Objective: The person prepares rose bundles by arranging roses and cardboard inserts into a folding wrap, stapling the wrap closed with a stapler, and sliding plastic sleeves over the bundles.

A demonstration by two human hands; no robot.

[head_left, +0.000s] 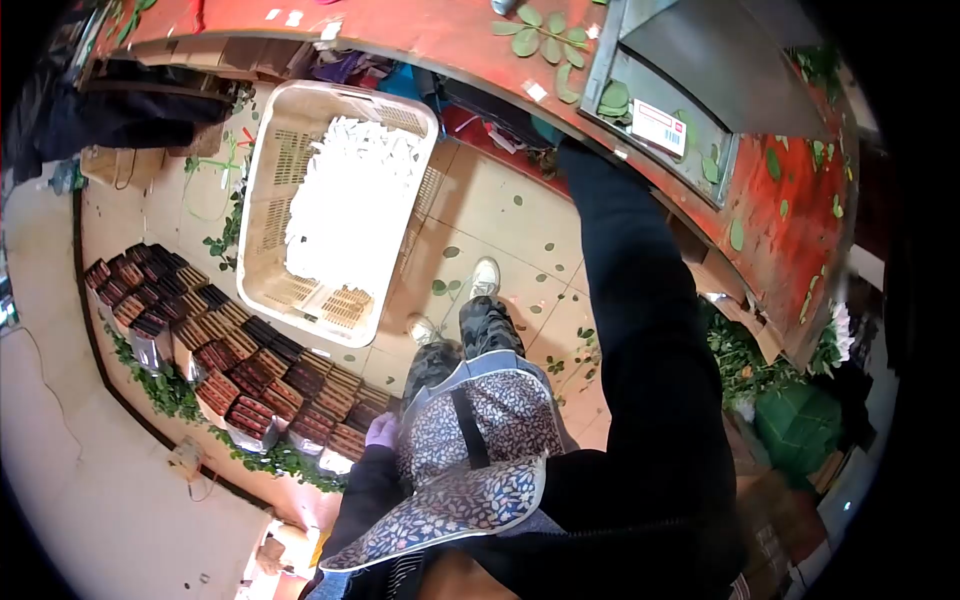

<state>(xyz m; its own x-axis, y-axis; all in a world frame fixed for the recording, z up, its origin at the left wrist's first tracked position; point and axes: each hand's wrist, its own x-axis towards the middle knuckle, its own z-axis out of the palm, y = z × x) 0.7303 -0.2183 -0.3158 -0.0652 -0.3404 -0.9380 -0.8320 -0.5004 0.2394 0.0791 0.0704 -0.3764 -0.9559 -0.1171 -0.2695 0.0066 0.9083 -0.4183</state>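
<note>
My left hand [382,430], in a pale purple glove, hangs low beside my apron [480,420]. It is close to the rows of dark red and brown packs [345,395] by the wall; its fingers are too small to make out. My right arm [635,290], in a black sleeve, reaches forward to the edge of the red table [420,40]. The hand at its end is hidden at or under that edge. A large cream plastic basket [255,230] on the floor ahead holds a heap of small white pieces [350,200].
On the table stand a grey metal tray [722,180] with a white labelled box [658,130], and loose green leaves [540,38]. Fallen leaves dot the tiled floor [490,200]. Greenery runs along the left wall. A green bundle [800,425] lies at the right.
</note>
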